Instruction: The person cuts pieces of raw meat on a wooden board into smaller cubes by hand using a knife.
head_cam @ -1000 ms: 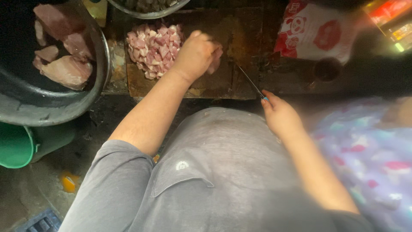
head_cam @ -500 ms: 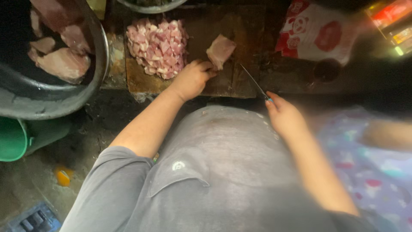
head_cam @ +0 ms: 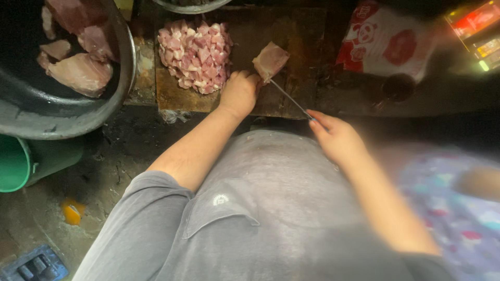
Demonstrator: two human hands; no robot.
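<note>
A pink slab of raw meat (head_cam: 270, 60) lies on a dark wooden cutting board (head_cam: 291, 36). My left hand (head_cam: 239, 93) rests on the board with its fingertips against the slab's near edge. My right hand (head_cam: 336, 138) is shut on a knife (head_cam: 289, 97), whose thin blade runs up and left until its tip meets the slab. A heap of several small diced meat cubes (head_cam: 196, 55) sits on the board's left part, just beyond my left hand.
A large dark metal basin (head_cam: 73, 117) at the left holds several big raw meat pieces (head_cam: 79, 72). A green bucket (head_cam: 14, 164) stands below it. A red-and-white plastic bag (head_cam: 385, 44) lies right of the board. A metal bowl rim (head_cam: 190, 6) shows at the top.
My left hand set a meat slab down on the board and drew back to its near edge. The knife in my right hand swung up until its tip reached the slab.
</note>
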